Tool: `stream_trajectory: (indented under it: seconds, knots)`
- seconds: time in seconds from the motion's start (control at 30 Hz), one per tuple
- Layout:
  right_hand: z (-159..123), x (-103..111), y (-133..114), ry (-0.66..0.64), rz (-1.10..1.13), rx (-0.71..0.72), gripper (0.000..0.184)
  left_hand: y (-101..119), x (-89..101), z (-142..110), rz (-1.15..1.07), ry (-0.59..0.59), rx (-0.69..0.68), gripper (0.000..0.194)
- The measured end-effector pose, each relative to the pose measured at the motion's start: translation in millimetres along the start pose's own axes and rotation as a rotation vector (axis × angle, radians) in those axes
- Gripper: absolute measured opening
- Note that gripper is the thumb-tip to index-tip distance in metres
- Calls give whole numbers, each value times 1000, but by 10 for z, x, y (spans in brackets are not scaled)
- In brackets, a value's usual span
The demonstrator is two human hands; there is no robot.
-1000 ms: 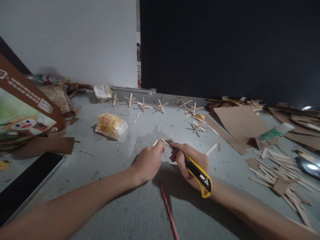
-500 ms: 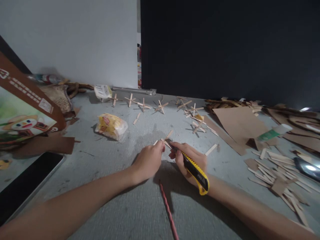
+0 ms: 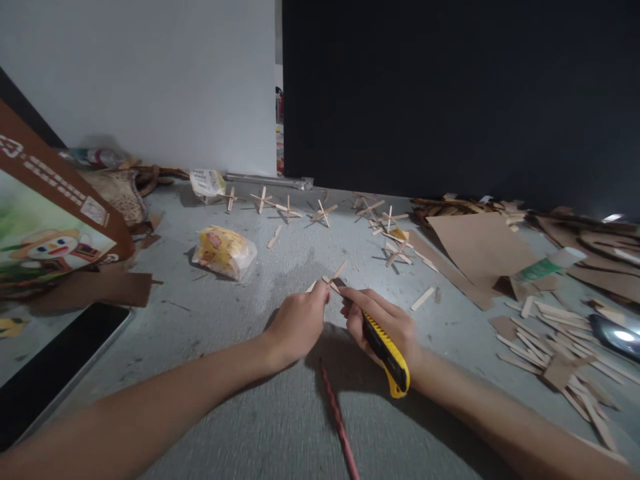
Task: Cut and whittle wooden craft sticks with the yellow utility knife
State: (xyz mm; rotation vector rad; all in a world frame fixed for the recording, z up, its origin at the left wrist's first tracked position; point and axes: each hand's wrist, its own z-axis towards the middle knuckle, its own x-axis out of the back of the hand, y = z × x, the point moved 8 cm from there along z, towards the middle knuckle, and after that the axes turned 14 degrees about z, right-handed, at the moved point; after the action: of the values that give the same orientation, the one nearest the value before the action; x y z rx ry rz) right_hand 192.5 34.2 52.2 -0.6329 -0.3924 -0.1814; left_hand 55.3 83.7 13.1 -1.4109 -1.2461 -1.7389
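Note:
Between the fingertips of my left hand (image 3: 300,319) are crossed wooden sticks (image 3: 340,270), pinched just above the table. My right hand (image 3: 377,320) is wrapped round a yellow and black utility knife (image 3: 387,353), its front end pointing at the sticks. The blade tip is hidden near the right fingertips, so I cannot tell whether it touches the wood. Below the hands lies a thin twisted pink stick (image 3: 337,420). Several small crossed-stick pieces (image 3: 323,213) stand in a row farther back, with another crossed piece (image 3: 397,253) nearer on the right.
A crumpled yellow packet (image 3: 225,252) sits left of centre. On the left are a phone (image 3: 60,367) and a printed brown bag (image 3: 55,227). Loose wooden sticks (image 3: 530,343), a glue stick (image 3: 550,265), cardboard (image 3: 470,253) and a shiny dark object (image 3: 617,333) lie on the right.
The utility knife has tilted, its rear end swinging slightly left and down as my right hand shifts. My left hand and the crossed sticks stay almost still.

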Motion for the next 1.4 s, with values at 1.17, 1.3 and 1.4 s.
stream_trajectory:
  seconds: [1.17, 1.3, 1.4]
  knots:
    - [-80, -92, 744, 305, 799, -653, 35, -99, -81, 161, -803, -30, -17, 46]
    - [-83, -74, 809, 313, 843, -692, 31, -91, -79, 164, -799, -34, -33, 47]
    - [-87, -108, 829, 284, 882, -717, 29, -87, -85, 164, -802, -53, -28, 48]
